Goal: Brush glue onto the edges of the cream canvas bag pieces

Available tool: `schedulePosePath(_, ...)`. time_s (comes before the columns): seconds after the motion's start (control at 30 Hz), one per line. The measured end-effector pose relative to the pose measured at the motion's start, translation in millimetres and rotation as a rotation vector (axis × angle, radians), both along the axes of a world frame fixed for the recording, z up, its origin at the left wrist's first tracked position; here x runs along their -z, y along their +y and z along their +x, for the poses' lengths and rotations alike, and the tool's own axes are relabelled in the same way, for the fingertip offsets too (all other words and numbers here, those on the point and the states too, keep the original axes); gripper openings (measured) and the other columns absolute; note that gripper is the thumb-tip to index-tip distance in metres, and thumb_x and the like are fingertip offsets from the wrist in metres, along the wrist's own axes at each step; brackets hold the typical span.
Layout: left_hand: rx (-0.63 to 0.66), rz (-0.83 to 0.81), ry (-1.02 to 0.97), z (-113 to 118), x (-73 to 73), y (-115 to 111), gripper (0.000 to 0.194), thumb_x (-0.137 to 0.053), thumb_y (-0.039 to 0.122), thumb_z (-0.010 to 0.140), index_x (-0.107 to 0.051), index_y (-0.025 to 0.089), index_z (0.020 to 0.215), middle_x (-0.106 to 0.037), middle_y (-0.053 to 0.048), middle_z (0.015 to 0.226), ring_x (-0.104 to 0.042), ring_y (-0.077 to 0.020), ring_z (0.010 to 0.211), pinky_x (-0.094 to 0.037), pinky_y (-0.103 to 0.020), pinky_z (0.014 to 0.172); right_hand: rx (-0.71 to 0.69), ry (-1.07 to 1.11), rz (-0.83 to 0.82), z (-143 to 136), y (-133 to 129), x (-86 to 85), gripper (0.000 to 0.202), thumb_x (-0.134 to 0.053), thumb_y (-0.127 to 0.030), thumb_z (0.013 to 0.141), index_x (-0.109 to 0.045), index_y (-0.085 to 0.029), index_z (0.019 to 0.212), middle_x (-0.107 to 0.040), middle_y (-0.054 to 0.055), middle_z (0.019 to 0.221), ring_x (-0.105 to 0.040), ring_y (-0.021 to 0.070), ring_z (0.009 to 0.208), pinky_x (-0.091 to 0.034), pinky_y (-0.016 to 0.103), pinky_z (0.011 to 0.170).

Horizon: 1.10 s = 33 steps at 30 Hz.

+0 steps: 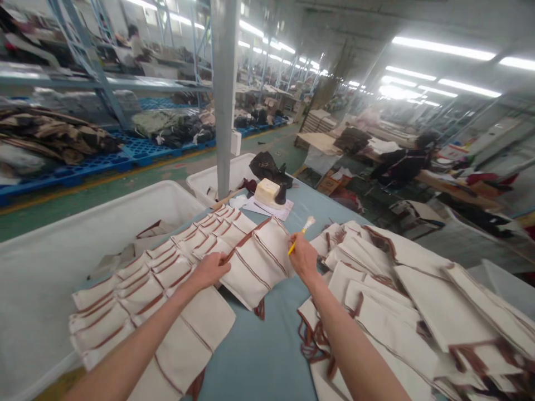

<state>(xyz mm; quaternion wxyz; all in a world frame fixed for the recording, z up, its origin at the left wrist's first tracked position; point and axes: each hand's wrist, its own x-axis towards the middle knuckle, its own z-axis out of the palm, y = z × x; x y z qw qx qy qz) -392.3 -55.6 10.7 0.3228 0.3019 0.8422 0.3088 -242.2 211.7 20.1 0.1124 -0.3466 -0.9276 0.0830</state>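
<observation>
A cream fabric panel with brown trim hangs between my hands above the blue-grey table. My left hand is closed on its left edge. At the panel's right edge, my right hand is closed around a yellow-handled brush, its pale bristles pointing up; whether those fingers also pinch the fabric is hard to tell. Overlapping rows of similar cream pieces lie under and left of my left hand. To the right of my right hand is a loose pile of cream pieces with brown straps.
Toward the table's far end, a yellowish block-shaped container sits on papers beside a dark object. White bins stand along the left side. A grey post rises beyond the table. Further back on the right is a person in dark clothing.
</observation>
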Motion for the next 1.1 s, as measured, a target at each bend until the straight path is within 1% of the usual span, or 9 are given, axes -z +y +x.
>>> schedulePosePath(0.27, -0.08, -0.219, 0.093, -25.6, 20.0, 9.3, 0.029, -0.068, 0.038, 0.103, -0.07, 0.015, 0.12, -0.073, -0.008, 0.117, -0.073, -0.0228, 0.1, -0.063, -0.043, 0.088, -0.078, 0.1, -0.044, -66.6, 21.5, 45.9, 0.021, -0.051, -0.015, 0.099, -0.06, -0.019, 0.117, -0.074, 0.012, 0.095, -0.069, 0.0263, 0.09, -0.042, 0.033, 0.072)
schedulePosePath(0.43, -0.076, -0.328, 0.163, -25.5, 24.1, 13.9, 0.028, -0.068, 0.039, 0.103, -0.07, 0.015, 0.117, -0.074, -0.007, 0.114, -0.073, -0.0225, 0.099, -0.062, -0.043, 0.089, -0.082, 0.262, -0.084, -66.9, 19.7, 61.1, 0.023, -0.044, -0.022, 0.102, -0.061, -0.02, 0.116, -0.074, 0.015, 0.098, -0.069, 0.0302, 0.089, -0.048, 0.041, 0.074)
schedulePosePath(0.53, -0.061, -0.374, 0.204, -23.2, 21.4, 15.7, 0.028, -0.067, 0.04, 0.103, -0.071, 0.015, 0.114, -0.074, -0.007, 0.112, -0.073, -0.0223, 0.099, -0.062, -0.044, 0.09, -0.098, 0.365, -0.103, -39.6, 3.8, 67.6, 0.02, -0.044, -0.031, 0.104, -0.061, -0.022, 0.109, -0.074, 0.013, 0.098, -0.07, 0.0286, 0.09, -0.052, 0.041, 0.077)
schedulePosePath(0.7, -0.077, -0.38, 0.281, -24.7, 8.5, 13.8, 0.028, -0.067, 0.041, 0.102, -0.073, 0.015, 0.108, -0.078, -0.008, 0.106, -0.074, -0.0235, 0.1, -0.059, -0.045, 0.094, -0.069, 0.499, -0.117, 38.3, -36.1, 67.9, 0.025, -0.048, -0.043, 0.105, -0.059, -0.021, 0.105, -0.076, 0.009, 0.093, -0.074, 0.0253, 0.083, -0.056, 0.038, 0.075)
schedulePosePath(0.8, -0.149, -0.34, 0.34, -36.1, -6.4, 7.2, 0.03, -0.06, 0.04, 0.098, -0.077, 0.016, 0.107, -0.082, -0.012, 0.104, -0.076, -0.0307, 0.104, -0.057, -0.043, 0.093, -0.056, 0.558, -0.109, 88.3, -67.0, 55.7, 0.02, -0.052, -0.043, 0.105, -0.054, -0.023, 0.104, -0.079, 0.009, 0.098, -0.078, 0.0251, 0.087, -0.059, 0.038, 0.077)
schedulePosePath(0.87, -0.21, -0.293, 0.382, -43.2, -20.2, 2.1, 0.038, -0.054, 0.042, 0.095, -0.078, 0.015, 0.107, -0.083, -0.016, 0.108, -0.075, -0.0377, 0.11, -0.056, -0.045, 0.095, -0.076, 0.583, -0.099, 118.0, -92.3, 44.0, 0.017, -0.058, -0.041, 0.104, -0.052, -0.025, 0.104, -0.08, 0.006, 0.098, -0.079, 0.0247, 0.088, -0.06, 0.038, 0.078)
schedulePosePath(0.93, -0.234, -0.206, 0.396, -41.6, -36.9, -1.7, 0.045, -0.05, 0.043, 0.094, -0.077, 0.013, 0.113, -0.082, -0.019, 0.115, -0.073, -0.0401, 0.116, -0.055, -0.049, 0.101, -0.139, 0.62, -0.099, 143.6, -120.0, 31.8, 0.015, -0.062, -0.036, 0.102, -0.051, -0.026, 0.103, -0.08, 0.004, 0.096, -0.08, 0.0232, 0.087, -0.061, 0.036, 0.077)
schedulePosePath(1.0, -0.179, -0.066, 0.359, -24.6, -55.2, -3.3, 0.051, -0.048, 0.044, 0.094, -0.073, 0.011, 0.124, -0.08, -0.019, 0.125, -0.073, -0.0358, 0.12, -0.055, -0.047, 0.106, -0.187, 0.649, -0.154, 165.3, -146.6, 20.2, 0.012, -0.062, -0.031, 0.102, -0.051, -0.027, 0.103, -0.08, 0.002, 0.097, -0.08, 0.0212, 0.088, -0.061, 0.033, 0.076)
schedulePosePath(1.1, 0.014, 0.169, 0.243, 30.9, -81.5, -4.3, 0.058, -0.05, 0.051, 0.094, -0.066, 0.016, 0.138, -0.076, -0.012, 0.138, -0.072, -0.0274, 0.126, -0.059, -0.036, 0.105, -0.157, 0.7, -0.233, 192.5, -176.2, 1.6, 0.008, -0.059, -0.029, 0.103, -0.052, -0.026, 0.107, -0.079, 0.002, 0.1, -0.079, 0.0188, 0.088, -0.061, 0.032, 0.078)
